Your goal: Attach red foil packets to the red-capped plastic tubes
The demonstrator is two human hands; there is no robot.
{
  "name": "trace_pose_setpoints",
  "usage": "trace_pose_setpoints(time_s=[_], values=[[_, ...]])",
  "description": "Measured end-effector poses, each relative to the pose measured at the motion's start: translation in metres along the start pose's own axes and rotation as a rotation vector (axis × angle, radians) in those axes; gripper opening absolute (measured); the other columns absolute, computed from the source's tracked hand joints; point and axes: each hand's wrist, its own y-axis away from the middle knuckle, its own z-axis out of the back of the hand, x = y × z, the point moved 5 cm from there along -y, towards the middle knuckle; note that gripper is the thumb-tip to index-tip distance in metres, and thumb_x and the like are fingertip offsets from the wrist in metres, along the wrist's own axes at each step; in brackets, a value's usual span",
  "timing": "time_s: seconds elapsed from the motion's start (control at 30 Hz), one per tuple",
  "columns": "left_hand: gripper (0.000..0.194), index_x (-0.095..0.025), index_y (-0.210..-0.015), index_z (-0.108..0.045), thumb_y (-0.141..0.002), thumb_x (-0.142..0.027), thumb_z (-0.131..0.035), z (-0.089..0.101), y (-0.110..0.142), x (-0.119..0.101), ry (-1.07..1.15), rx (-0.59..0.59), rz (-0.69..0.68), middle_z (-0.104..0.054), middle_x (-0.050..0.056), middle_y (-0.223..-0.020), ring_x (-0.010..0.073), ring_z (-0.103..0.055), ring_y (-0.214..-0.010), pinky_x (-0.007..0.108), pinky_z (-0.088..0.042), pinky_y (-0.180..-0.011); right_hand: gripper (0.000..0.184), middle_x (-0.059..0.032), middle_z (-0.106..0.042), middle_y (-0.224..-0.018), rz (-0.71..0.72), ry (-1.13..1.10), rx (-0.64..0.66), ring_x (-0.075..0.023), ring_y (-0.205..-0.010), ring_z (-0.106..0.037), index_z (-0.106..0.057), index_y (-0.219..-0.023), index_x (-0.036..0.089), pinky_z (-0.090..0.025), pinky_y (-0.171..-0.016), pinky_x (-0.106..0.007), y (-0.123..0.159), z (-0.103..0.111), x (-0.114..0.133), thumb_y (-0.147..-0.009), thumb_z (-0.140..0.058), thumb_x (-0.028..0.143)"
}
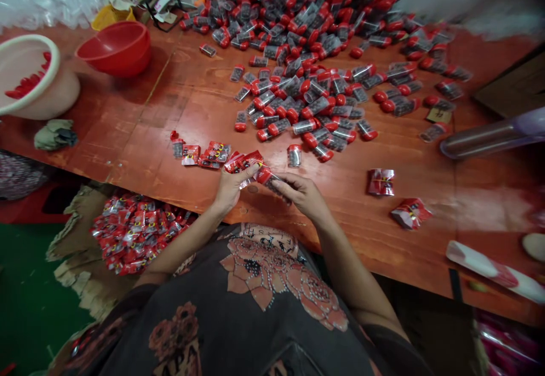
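Observation:
At the table's front edge my left hand [230, 187] is closed on several red printed wrappers [243, 163], the thumb on top. My right hand [301, 193] pinches a small clear bottle [272, 180] with a red cap and dark contents, its capped end touching the wrappers; whether a wrapper covers that end I cannot make out. Another such bottle [294, 155] stands just beyond my right hand. Left of my left hand lie wrapped red packs [215, 154], a single red pack [190, 155] and a bottle with its cap askew [177, 146].
A large heap of red-capped bottles [298, 24] covers the back of the table. A red bowl [114, 49] and a white tub [63, 89] with red caps stand left. Two red packs [381, 183] and a clear tube [489, 137] lie right. Wrapped packs [140, 231] fill a cardboard box below.

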Motion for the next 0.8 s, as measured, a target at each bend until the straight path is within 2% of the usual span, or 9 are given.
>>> trace_pose_setpoints(time_s=[0.1, 0.27, 0.37, 0.47, 0.53, 0.6, 0.7, 0.8], values=[[0.033, -0.018, -0.082, -0.072, -0.055, -0.026, -0.09, 0.001, 0.003, 0.002, -0.063, 0.03, 0.018, -0.072, 0.003, -0.08, 0.0154, -0.065, -0.071, 0.031, -0.054, -0.071, 0.03, -0.0017, -0.068, -0.082, 0.021, 0.014, -0.043, -0.0101, -0.06, -0.052, -0.074, -0.109, 0.023, -0.043, -0.055, -0.026, 0.001, -0.003, -0.001, -0.087, -0.062, 0.038], [0.031, -0.016, -0.074, -0.07, -0.053, -0.024, -0.091, -0.001, 0.008, 0.002, -0.165, 0.071, 0.092, -0.068, 0.003, -0.072, 0.0151, -0.061, -0.063, 0.029, -0.051, -0.06, 0.028, -0.0039, -0.071, -0.086, 0.038, 0.031, -0.1, -0.0139, -0.068, -0.059, -0.073, -0.108, 0.024, -0.048, -0.062, -0.03, 0.004, -0.007, -0.009, -0.089, -0.06, 0.039], [0.032, -0.015, -0.075, -0.07, -0.053, -0.023, -0.091, -0.002, 0.011, 0.003, -0.187, 0.074, 0.112, -0.068, 0.004, -0.074, 0.0153, -0.061, -0.065, 0.029, -0.051, -0.059, 0.025, -0.0055, -0.072, -0.096, 0.093, 0.039, -0.186, -0.0172, -0.081, -0.064, -0.072, -0.108, 0.025, -0.052, -0.074, -0.034, 0.009, -0.009, -0.011, -0.09, -0.058, 0.037], [0.037, -0.016, -0.082, -0.071, -0.053, -0.025, -0.091, -0.002, 0.014, 0.006, -0.191, 0.047, 0.095, -0.07, 0.003, -0.077, 0.0148, -0.061, -0.066, 0.027, -0.052, -0.059, 0.023, -0.0062, -0.071, -0.104, 0.172, 0.117, -0.298, -0.0194, -0.094, -0.065, -0.071, -0.108, 0.025, -0.051, -0.086, -0.038, 0.017, -0.012, -0.008, -0.091, -0.058, 0.034], [0.039, -0.016, -0.083, -0.071, -0.051, -0.025, -0.091, -0.002, 0.015, 0.008, -0.173, 0.006, 0.067, -0.07, 0.001, -0.076, 0.0134, -0.061, -0.065, 0.026, -0.051, -0.059, 0.024, -0.006, -0.071, -0.101, 0.153, 0.118, -0.336, -0.0188, -0.09, -0.065, -0.071, -0.108, 0.025, -0.052, -0.081, -0.036, 0.02, -0.014, -0.008, -0.092, -0.058, 0.035], [0.038, -0.017, -0.081, -0.071, -0.05, -0.024, -0.092, -0.002, 0.017, 0.011, -0.146, -0.018, 0.049, -0.07, 0.0, -0.075, 0.0124, -0.06, -0.064, 0.025, -0.051, -0.06, 0.027, -0.0038, -0.069, -0.087, 0.05, 0.024, -0.312, -0.0155, -0.071, -0.062, -0.07, -0.109, 0.023, -0.052, -0.065, -0.031, 0.021, -0.018, -0.013, -0.092, -0.056, 0.039], [0.034, -0.016, -0.077, -0.071, -0.05, -0.022, -0.092, -0.003, 0.018, 0.013, -0.119, -0.012, 0.068, -0.07, 0.001, -0.074, 0.012, -0.061, -0.064, 0.025, -0.05, -0.063, 0.031, 0.0007, -0.063, -0.07, -0.09, -0.116, -0.254, -0.011, -0.05, -0.051, -0.068, -0.11, 0.022, -0.044, -0.046, -0.026, 0.021, -0.022, -0.021, -0.092, -0.054, 0.043], [0.037, -0.016, -0.078, -0.072, -0.048, -0.022, -0.093, -0.003, 0.018, 0.015, -0.092, 0.017, 0.141, -0.071, 0.001, -0.075, 0.0125, -0.063, -0.065, 0.026, -0.052, -0.066, 0.028, -0.0019, -0.066, -0.082, -0.004, -0.031, -0.292, -0.0128, -0.059, -0.056, -0.068, -0.111, 0.024, -0.048, -0.054, -0.029, 0.022, -0.019, -0.017, -0.092, -0.056, 0.041]])
